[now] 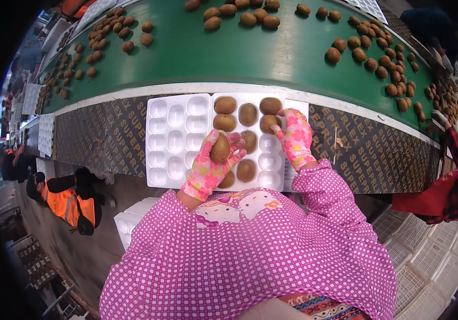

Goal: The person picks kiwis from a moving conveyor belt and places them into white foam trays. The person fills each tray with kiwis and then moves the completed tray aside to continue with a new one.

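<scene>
Before me two white plastic cavity trays lie side by side. The right tray (255, 184) holds several brown kiwifruit, with hollows unfilled at its lower right; the left tray (166, 110) shows only bare hollows. My left hand (217, 162), in a pink floral glove, cradles a kiwifruit (220, 148) in its palm above the right tray. My right hand (295, 134), gloved alike, has its fingertips on a kiwifruit (269, 124) in the right column, second from the far edge.
Beyond the trays, a green conveyor belt (181, 56) carries many loose kiwifruit. A patterned board ledge (101, 136) runs along it. A person in an orange vest (69, 206) is at left, another in red plaid (454, 176) at right. White crates (428, 256) stand lower right.
</scene>
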The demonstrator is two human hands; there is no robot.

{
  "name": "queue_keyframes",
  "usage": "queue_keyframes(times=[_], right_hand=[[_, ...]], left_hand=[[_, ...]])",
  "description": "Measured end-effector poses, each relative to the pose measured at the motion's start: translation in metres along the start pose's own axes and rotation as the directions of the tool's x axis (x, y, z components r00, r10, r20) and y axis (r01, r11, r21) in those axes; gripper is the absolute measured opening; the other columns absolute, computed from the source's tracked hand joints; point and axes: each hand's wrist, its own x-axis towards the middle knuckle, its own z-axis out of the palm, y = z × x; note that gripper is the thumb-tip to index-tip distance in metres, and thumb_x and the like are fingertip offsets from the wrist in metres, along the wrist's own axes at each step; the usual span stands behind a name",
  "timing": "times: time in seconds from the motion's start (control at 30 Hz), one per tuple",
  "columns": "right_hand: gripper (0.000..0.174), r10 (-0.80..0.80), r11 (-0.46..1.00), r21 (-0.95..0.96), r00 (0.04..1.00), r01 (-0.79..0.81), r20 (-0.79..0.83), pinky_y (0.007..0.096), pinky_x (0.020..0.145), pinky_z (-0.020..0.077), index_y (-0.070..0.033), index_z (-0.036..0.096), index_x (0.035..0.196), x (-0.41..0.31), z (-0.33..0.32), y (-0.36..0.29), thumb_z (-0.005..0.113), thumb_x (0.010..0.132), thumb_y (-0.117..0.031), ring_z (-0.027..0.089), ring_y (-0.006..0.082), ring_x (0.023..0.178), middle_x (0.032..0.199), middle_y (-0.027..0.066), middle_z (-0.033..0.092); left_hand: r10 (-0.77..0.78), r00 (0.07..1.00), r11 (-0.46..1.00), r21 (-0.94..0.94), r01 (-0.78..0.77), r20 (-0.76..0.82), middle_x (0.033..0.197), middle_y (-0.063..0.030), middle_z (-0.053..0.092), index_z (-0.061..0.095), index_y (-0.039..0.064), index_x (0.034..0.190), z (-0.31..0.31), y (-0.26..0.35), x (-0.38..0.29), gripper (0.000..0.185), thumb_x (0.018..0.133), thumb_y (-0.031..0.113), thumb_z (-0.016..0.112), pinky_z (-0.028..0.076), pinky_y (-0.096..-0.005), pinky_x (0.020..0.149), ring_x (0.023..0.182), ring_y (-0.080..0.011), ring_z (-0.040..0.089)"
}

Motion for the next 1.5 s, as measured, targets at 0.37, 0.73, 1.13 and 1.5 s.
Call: queue_keyframes(times=[0.37,0.73,1.13,1.5], right_hand=[[0.066,0.004,0.705,0.652,0.922,-0.278,0.388,0.0402,0.104,0.0534,-0.011,0.059,0.148,-0.041,-0.051,-0.066,0.082,0.086,-0.012,0.062,0.0314,0.128,0.138,0.0167,0.061],[0.048,-0.309,0.946,-0.04,0.93,0.323,0.197,0.0446,0.1,0.0546,-0.012,0.063,0.141,-0.06,-0.001,0.013,0.06,0.093,-0.007,0.061,0.0372,0.126,0.139,0.0166,0.063],[0.064,-0.177,0.979,-0.071,0.967,0.192,0.182,0.0491,0.106,0.0508,-0.011,0.059,0.147,-0.012,-0.072,0.047,0.074,0.084,-0.012,0.058,0.0386,0.131,0.147,0.0202,0.058],[0.071,-0.154,0.953,-0.246,0.982,0.176,0.109,0.0632,0.12,0.0308,-0.026,0.053,0.155,0.226,-0.012,0.078,0.079,0.09,-0.039,0.031,0.0441,0.156,0.167,0.0175,0.039]], left_hand=[[-0.053,0.998,0.948,0.315,0.045,0.016,0.15,-0.0102,0.053,0.043,0.013,0.157,0.016,-0.045,0.015,0.056,0.114,0.048,0.046,0.05,-0.0413,0.111,0.139,-0.0241,0.053],[0.209,0.97,0.705,0.706,-0.062,-0.124,0.14,-0.0091,0.062,0.054,0.008,0.148,0.002,-0.018,-0.002,0.045,0.113,0.036,0.051,0.048,-0.0369,0.107,0.129,-0.0222,0.059],[0.301,0.954,0.573,0.8,-0.176,-0.006,0.132,-0.0081,0.068,0.062,0.003,0.138,-0.008,-0.011,-0.005,0.037,0.11,0.027,0.057,0.055,-0.0324,0.096,0.121,-0.0189,0.065],[0.463,0.885,0.458,0.844,-0.278,0.04,0.134,-0.0089,0.068,0.066,0.004,0.132,0.049,-0.011,0.056,0.029,0.109,0.02,0.056,0.056,-0.0307,0.095,0.124,-0.0185,0.064]])
